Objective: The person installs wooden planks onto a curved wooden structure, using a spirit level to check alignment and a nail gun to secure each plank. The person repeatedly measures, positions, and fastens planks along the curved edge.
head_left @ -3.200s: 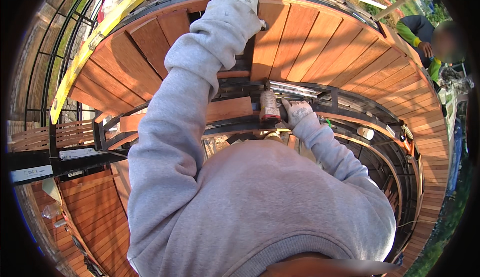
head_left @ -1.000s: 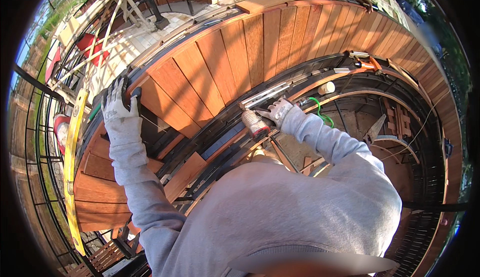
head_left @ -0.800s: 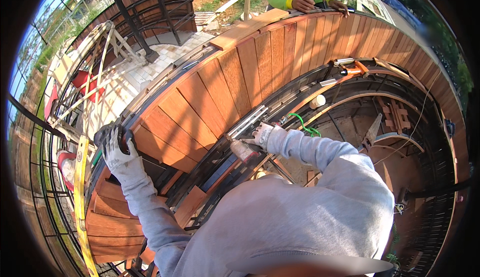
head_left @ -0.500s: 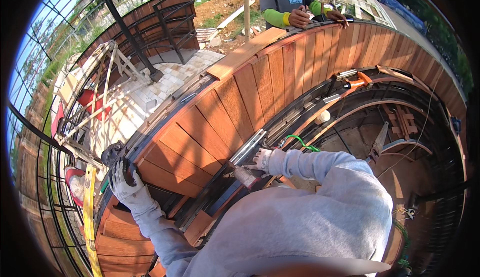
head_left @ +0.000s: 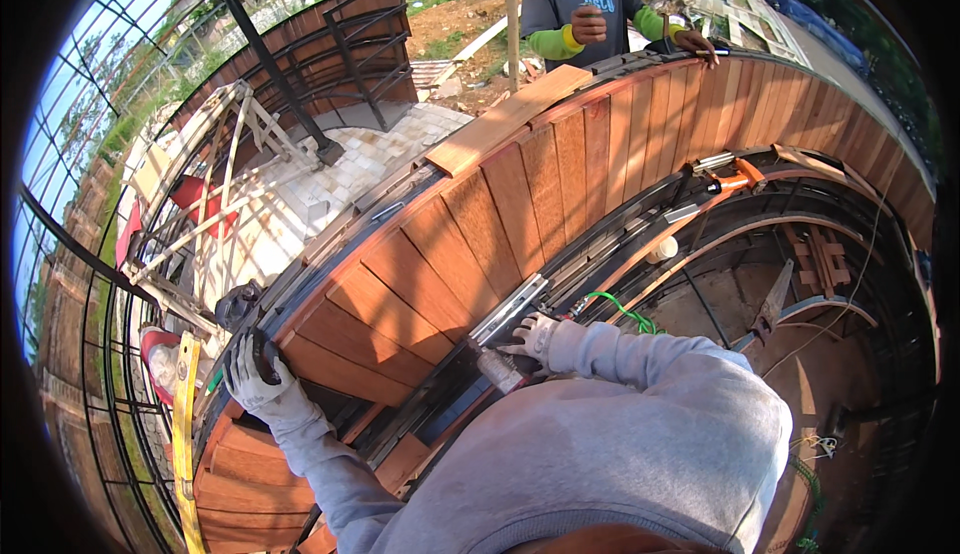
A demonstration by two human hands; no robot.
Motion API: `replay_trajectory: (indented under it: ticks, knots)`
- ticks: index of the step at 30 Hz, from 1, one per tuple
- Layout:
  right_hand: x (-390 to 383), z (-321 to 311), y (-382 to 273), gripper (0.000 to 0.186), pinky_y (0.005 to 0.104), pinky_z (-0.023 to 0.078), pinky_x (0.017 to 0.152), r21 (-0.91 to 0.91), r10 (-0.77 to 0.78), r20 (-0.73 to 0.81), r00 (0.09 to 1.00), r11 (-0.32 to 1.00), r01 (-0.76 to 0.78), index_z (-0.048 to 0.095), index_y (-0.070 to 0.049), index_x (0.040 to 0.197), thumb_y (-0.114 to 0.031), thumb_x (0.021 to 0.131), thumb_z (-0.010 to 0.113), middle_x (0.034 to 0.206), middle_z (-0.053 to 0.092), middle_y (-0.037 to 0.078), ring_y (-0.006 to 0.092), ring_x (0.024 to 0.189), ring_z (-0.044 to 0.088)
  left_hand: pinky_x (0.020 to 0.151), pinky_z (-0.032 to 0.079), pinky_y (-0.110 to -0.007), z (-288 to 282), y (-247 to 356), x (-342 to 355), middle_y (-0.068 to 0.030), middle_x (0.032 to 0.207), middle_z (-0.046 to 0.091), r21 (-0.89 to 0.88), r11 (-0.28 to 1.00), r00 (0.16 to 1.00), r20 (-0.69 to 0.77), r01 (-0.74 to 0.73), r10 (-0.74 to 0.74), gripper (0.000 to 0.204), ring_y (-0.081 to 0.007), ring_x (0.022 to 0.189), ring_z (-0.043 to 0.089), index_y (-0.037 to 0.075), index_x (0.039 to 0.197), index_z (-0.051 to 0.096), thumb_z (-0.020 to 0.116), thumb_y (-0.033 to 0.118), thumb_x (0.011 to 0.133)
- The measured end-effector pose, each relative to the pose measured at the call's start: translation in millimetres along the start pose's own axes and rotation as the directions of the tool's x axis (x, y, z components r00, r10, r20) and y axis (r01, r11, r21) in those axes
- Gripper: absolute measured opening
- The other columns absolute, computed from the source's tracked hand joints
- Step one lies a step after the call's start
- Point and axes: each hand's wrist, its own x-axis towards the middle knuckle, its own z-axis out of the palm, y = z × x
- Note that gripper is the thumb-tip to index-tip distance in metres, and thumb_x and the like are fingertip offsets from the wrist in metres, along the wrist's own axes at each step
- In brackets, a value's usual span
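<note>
My left hand (head_left: 258, 379), in a white-and-grey work glove, grips at the top rim of the curved wooden wall. A dark rounded thing (head_left: 267, 357) lies between its thumb and fingers; its kind is unclear. My right hand (head_left: 532, 340), gloved too, rests on the dark inner ledge with fingers apart. Beside it are silver metal strips (head_left: 508, 311) and a pale cylinder with a dark reddish end (head_left: 500, 369). Reddish-brown wood slats (head_left: 430, 269) cover the wall between my hands. Below them a dark gap in the slats shows near my left forearm.
A co-worker (head_left: 585, 14) stands behind the far rim. A loose board (head_left: 510, 119) lies along the rim. Left of me is a yellow spirit level (head_left: 184, 434). Further right on the inner side are an orange tool (head_left: 738, 176), a green hose (head_left: 620, 306) and a handsaw (head_left: 775, 299).
The co-worker has raised one hand off the rim; the other stays on it. The whole view has shifted slightly. My hands keep nearly the same places.
</note>
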Motion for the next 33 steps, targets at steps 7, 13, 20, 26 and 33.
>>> replay_trajectory:
  ticks: [7, 13, 20, 26, 33]
  knots:
    - [3, -1, 11, 0.089, 0.0571, 0.028, 0.119, -0.06, -0.018, 0.056, 0.998, 0.998, 0.021, 0.037, -0.04, 0.156, -0.061, 0.078, 0.074, 0.156, 0.042, 0.015, 0.0368, 0.142, 0.041, 0.104, 0.045, -0.048, 1, -2, -1, -0.0093, 0.12, 0.073, 0.016, 1.0, 1.0, 0.0, -0.025, 0.025, 0.032, -0.0328, 0.11, 0.067, 0.007, 0.118, 0.073, 0.071, 0.016, 0.087]
    - [-2, -21, -9, 0.081, 0.0579, 0.024, 0.121, 0.021, 0.101, 0.147, 0.984, 0.994, -0.105, 0.033, -0.038, 0.158, -0.042, 0.087, 0.07, 0.156, 0.042, 0.01, 0.0345, 0.144, 0.039, 0.102, 0.047, -0.047, -4, 11, 4, -0.0131, 0.115, 0.074, 0.028, 0.999, 0.999, -0.002, -0.036, 0.036, 0.024, -0.0343, 0.109, 0.066, 0.004, 0.113, 0.073, 0.065, 0.012, 0.092]
    - [5, -8, -23, 0.095, 0.0618, 0.02, 0.12, 0.123, 0.235, 0.118, 0.965, 0.961, -0.249, 0.023, -0.034, 0.162, -0.046, 0.083, 0.074, 0.158, 0.038, 0.011, 0.0369, 0.144, 0.036, 0.11, 0.041, -0.045, 1, 5, 0, -0.0124, 0.119, 0.073, 0.061, 0.998, 1.0, 0.031, -0.005, 0.003, 0.028, -0.0317, 0.113, 0.065, 0.005, 0.117, 0.071, 0.055, 0.017, 0.099]
    - [-6, -27, -35, 0.082, 0.0595, 0.019, 0.122, 0.103, 0.25, 0.088, 0.964, 0.961, -0.258, 0.024, -0.032, 0.162, -0.031, 0.092, 0.065, 0.151, 0.044, 0.011, 0.036, 0.142, 0.039, 0.11, 0.041, -0.046, -4, -4, 1, -0.0124, 0.121, 0.072, 0.044, 0.999, 0.999, 0.041, -0.009, 0.008, 0.031, -0.0307, 0.115, 0.065, 0.005, 0.118, 0.071, 0.049, 0.013, 0.098]
    - [-18, -27, -31, 0.094, 0.0598, 0.019, 0.122, 0.01, 0.282, 0.132, 0.95, 0.958, -0.285, 0.02, -0.03, 0.163, -0.044, 0.086, 0.073, 0.162, 0.034, 0.013, 0.0356, 0.15, 0.032, 0.109, 0.044, -0.043, -25, -6, -1, -0.0159, 0.119, 0.072, -0.381, 0.907, 0.979, 0.157, 0.182, -0.131, 0.032, -0.0331, 0.119, 0.063, 0.003, 0.121, 0.07, 0.054, 0.007, 0.094]
